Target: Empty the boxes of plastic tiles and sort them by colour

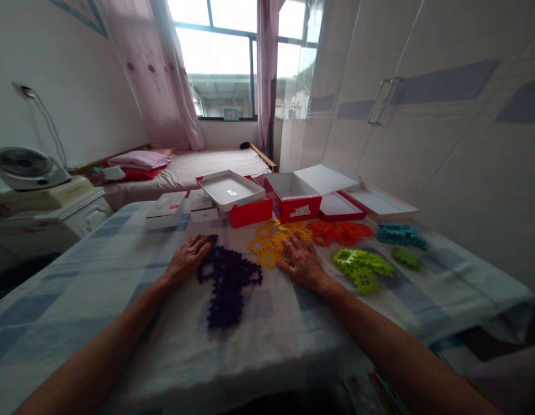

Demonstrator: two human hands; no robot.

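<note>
My left hand point(186, 259) lies flat on the cloth-covered table point(98, 288), fingers stretched, its fingertips touching the left edge of a group of dark purple interlocking plastic pieces point(227, 282). My right hand point(302, 260) rests palm down, fingers spread, on the right edge of a group of yellow pieces point(271, 237). Neither hand holds anything. Orange-red pieces point(340, 231), light green pieces point(362, 266), teal pieces point(399, 234) and a single darker green piece point(406, 258) lie to the right.
Open red boxes with white lids point(293, 199) and small white boxes point(166, 210) stand at the table's far side. A fan point(25, 167) sits on a unit at left. A bed point(185, 167) lies beyond, a wardrobe point(422, 115) on the right.
</note>
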